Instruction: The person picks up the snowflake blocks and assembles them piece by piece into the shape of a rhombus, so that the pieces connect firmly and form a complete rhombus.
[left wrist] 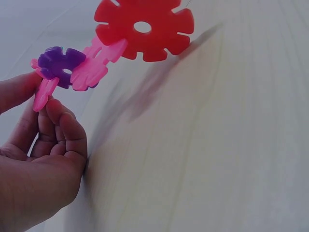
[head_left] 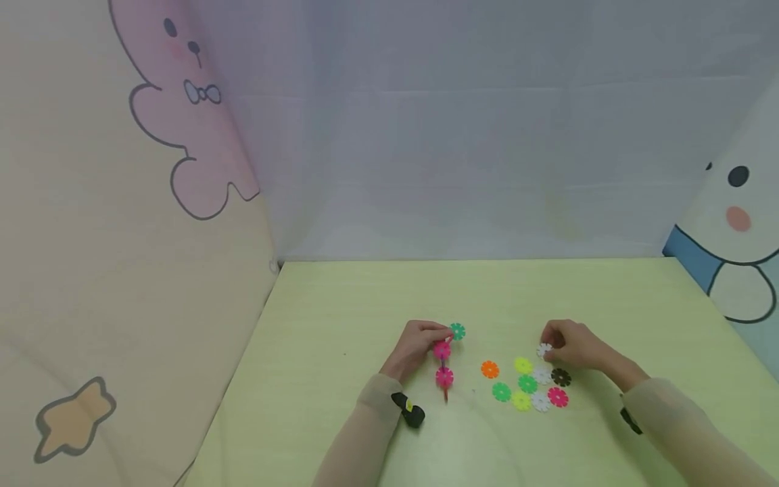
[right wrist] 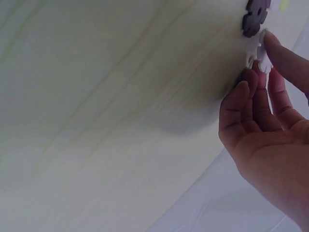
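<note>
My left hand [head_left: 416, 346] pinches a short chain of notched plastic snowflake discs between thumb and fingers. In the left wrist view, the chain has a purple disc [left wrist: 50, 60], pink discs [left wrist: 89, 72] and a red disc [left wrist: 166, 29] at its end, slotted edge to edge. A green disc [head_left: 457, 331] shows at the fingertips in the head view; whether it is joined to the chain, I cannot tell. Over on the right, my right hand [head_left: 575, 343] pinches a white snowflake disc [right wrist: 264, 54]. A dark disc [right wrist: 252, 23] lies just beyond those fingertips.
Several loose discs lie flat between the hands, among them an orange disc [head_left: 489, 369], a green disc [head_left: 502, 391], a yellow disc [head_left: 521, 400] and a pinkish-red disc [head_left: 558, 397]. They rest on a pale table [head_left: 341, 297], with a curtain [head_left: 426, 169] behind its far edge.
</note>
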The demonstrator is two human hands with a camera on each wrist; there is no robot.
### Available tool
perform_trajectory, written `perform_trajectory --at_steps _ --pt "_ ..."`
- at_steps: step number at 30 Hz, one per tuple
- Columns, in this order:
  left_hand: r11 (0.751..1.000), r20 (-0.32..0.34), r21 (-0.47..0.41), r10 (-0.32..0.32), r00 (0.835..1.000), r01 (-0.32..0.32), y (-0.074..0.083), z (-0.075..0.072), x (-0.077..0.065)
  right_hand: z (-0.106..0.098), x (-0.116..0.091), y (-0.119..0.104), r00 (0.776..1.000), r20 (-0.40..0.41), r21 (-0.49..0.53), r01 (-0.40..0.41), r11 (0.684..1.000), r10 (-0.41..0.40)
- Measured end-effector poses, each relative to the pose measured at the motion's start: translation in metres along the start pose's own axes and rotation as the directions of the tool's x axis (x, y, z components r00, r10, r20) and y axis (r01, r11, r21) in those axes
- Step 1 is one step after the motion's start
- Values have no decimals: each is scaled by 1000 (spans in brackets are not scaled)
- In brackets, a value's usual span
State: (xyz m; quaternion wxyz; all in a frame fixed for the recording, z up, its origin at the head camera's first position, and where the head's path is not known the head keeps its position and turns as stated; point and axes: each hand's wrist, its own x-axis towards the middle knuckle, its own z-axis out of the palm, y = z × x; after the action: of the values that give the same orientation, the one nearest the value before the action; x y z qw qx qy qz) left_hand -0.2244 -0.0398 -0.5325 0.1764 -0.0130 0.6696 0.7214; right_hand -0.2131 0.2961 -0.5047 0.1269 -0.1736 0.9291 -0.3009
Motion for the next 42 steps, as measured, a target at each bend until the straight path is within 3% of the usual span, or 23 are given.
perform_trajectory --at_steps 8,13,18,27,42 --pt "999 18 -39 12 1000 -12 -2 0 2 0 13 -11 996 -83 30 44 999 -42" --pt "1000 9 -29 9 1000 -9 -2 1 3 7 26 -23 987 -146 107 79 991 -63" --pt "999 2 -40 1 1000 -1 -2 0 4 17 37 -39 982 -159 165 126 978 -100" --pt "999 -4 -51 4 1000 -4 -2 2 2 29 48 -62 982 -168 205 119 971 -85" --pt "999 -11 -33 -3 1000 2 -1 1 3 34 51 -81 975 -185 176 153 972 -120"
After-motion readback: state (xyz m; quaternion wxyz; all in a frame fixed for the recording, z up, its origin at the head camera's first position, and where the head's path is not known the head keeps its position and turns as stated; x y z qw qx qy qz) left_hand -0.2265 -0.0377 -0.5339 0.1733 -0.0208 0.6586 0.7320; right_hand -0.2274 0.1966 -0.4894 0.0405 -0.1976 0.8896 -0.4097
